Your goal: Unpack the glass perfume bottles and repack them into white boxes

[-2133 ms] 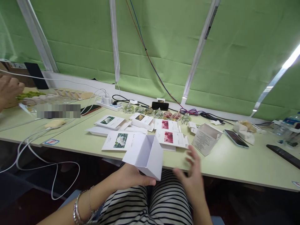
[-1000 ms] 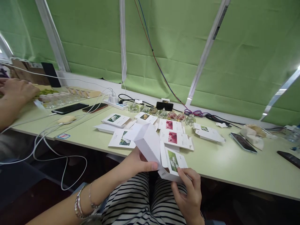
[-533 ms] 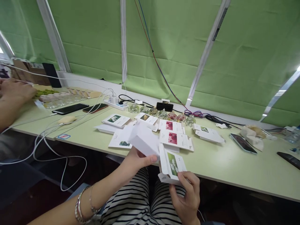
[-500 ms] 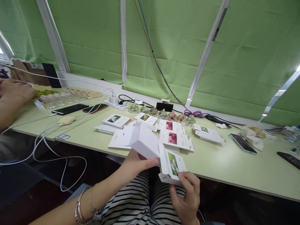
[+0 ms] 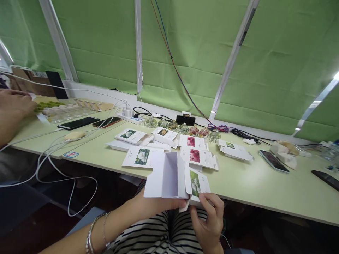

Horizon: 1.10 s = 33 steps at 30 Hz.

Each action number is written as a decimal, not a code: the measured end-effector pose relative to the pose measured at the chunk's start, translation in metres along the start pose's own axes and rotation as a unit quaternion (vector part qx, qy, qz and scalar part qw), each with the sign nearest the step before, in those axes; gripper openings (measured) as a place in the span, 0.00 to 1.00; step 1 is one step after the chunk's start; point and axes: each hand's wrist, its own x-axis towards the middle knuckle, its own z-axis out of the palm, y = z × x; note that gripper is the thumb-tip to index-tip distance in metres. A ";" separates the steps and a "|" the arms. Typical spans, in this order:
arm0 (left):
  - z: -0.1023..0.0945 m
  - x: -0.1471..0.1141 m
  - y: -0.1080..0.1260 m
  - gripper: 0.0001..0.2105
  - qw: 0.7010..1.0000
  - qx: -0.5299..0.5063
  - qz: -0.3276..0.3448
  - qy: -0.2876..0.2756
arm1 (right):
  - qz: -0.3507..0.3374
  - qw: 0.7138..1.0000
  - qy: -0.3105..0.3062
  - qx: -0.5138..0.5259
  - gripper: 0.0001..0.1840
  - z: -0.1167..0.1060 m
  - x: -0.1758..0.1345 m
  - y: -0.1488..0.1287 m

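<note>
Folded white card point(image 5: 169, 176) has rolled over since half a second ago: hollow now faces up, where a closed side showed. It's also off the white-flower picture on the flat box point(image 5: 141, 157) at its 10 o'clock. Printed carton point(image 5: 201, 186) has barely shifted, just past the card at 3 to 4 o'clock. From where I stand, left hand point(image 5: 152, 207) grips the card from below, thumb at the near edge, other fingers hidden. Right hand point(image 5: 209, 217) pinches the carton, fingertips on the printed face, thumb low on the near side. Card and carton overlap to the eye; can't tell if they touch. My read on handling: square the two edges first, keep both pinches light since thin card likely creases, and watch the flap standing at the carton's 9 o'clock side, it could snag. Rest is parked: row of glass bottles point(image 5: 183, 128) at 12 to 1, phone point(image 5: 274, 161) at 3.
</note>
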 end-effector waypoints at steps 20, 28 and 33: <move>-0.027 -0.003 0.025 0.33 0.954 0.135 0.180 0.199 | 0.056 0.997 0.034 0.041 0.30 0.003 -0.009 -0.001; -0.012 0.003 0.025 0.09 0.830 0.429 0.350 0.061 | 0.047 0.997 0.023 0.057 0.27 0.008 -0.005 -0.011; 0.003 0.005 0.017 0.10 0.828 0.475 0.296 0.046 | 0.045 0.998 0.028 0.026 0.22 0.007 -0.008 -0.013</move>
